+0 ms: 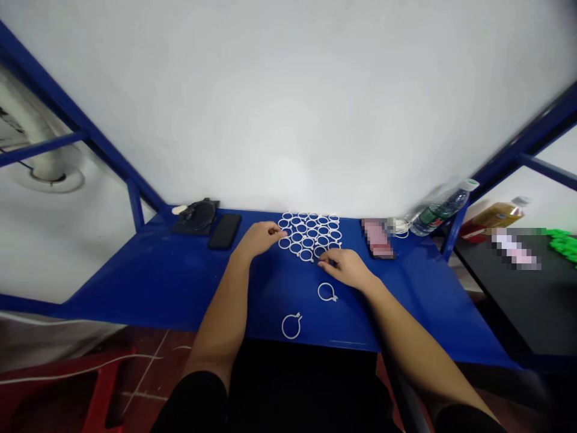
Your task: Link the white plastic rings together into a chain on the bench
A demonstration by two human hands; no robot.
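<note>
Black clothing (pixel 311 385) of the person is nearest, on the near side of the ring cluster (pixel 308 237). One blue table (pixel 148 270) carries this cluster, close to its far edge. Two hands are here: left hand (pixel 261 239) at the cluster's left edge, right hand (pixel 345 266) at its near right corner. Fingers of both are bent, but I cannot tell whether either pinches a ring. One bottle (pixel 436 214) and one blurred phone (pixel 377 239) are right of the cluster; one black phone (pixel 224 231) is left. I judge the arranging mostly done: roughly twenty white rings sit together, too small for exact counting. Two loose rings (pixel 334 298) are left, apart, on the cluster's near side.
</note>
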